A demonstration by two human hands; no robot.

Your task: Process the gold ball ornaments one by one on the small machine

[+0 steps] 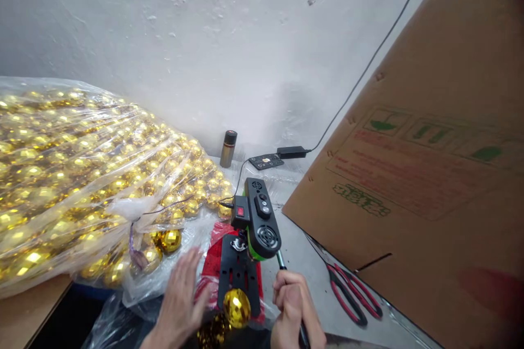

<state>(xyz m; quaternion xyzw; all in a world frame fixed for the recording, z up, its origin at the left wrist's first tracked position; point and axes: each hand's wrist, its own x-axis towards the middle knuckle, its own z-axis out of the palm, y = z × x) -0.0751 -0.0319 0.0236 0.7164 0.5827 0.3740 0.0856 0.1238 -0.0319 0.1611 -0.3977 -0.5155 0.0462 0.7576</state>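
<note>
My right hand (295,311) is wrapped round the black grip of a metal lever (280,259), which runs up to a small black bench press (262,220) with round vents and a red switch. My left hand (180,300), slightly blurred, has its fingers stretched out and holds nothing. It hovers to the left of the slotted black base plate (229,264). A faceted gold ball (237,308) sits at the front end of that plate. More gold pieces (213,331) show just below it. Red sheeting (210,250) lies under the plate.
A big clear bag (94,158) full of gold balls fills the left, with some loose at its mouth. A large cardboard box (409,174) leans at right. Red-handled shears (352,294), a battery-like cylinder (228,149) and a black adapter (291,152) lie around.
</note>
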